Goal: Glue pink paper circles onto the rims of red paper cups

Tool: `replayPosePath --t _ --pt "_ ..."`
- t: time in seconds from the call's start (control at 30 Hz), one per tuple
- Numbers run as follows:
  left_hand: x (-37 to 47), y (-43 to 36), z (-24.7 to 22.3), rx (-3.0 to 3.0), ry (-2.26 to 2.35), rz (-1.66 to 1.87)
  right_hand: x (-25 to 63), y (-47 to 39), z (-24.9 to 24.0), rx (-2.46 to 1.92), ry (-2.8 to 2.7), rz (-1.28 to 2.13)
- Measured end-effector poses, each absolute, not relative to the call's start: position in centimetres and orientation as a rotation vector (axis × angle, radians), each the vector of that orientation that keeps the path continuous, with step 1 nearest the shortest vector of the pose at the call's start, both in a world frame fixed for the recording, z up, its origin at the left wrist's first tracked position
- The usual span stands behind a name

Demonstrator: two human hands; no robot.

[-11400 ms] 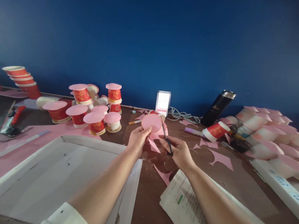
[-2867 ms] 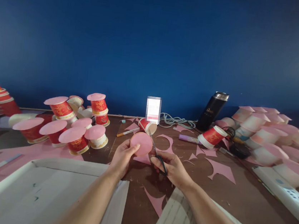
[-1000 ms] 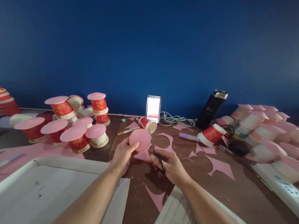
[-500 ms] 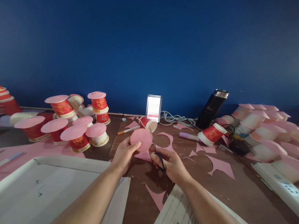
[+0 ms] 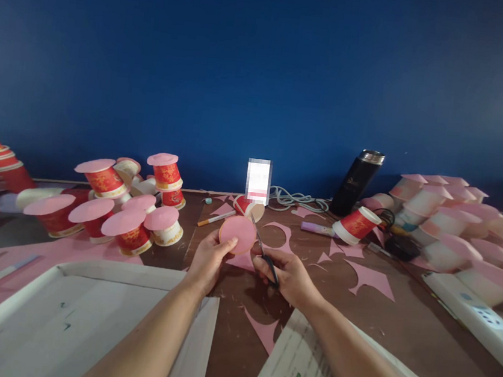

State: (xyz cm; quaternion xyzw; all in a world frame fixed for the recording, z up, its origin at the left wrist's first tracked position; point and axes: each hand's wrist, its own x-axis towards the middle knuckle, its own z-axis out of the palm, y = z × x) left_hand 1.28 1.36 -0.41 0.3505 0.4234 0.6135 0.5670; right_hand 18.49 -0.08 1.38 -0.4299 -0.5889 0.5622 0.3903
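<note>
Head cam: just below centre you've got left fingers [image 5: 227, 245] pinching a pink paper disc [image 5: 237, 231], right fingers [image 5: 280, 257] gripping black-handled scissors [image 5: 274, 274] alongside.

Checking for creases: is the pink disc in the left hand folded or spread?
Spread: the pink disc in the left hand shows a round face, no visible fold.

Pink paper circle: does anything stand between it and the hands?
The left hand holds the pink paper circle directly, nothing visible between. Between it and the right hand are only the scissors, blades by its right edge.
</note>
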Motion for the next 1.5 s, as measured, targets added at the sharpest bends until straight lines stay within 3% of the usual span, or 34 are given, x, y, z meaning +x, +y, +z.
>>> replayPosePath --t 1.5 --pt "1.39 1.16 0.13 0.784 0.985 1.45 18.24 -0.25 1.54 -1.105 -1.449 1.459"
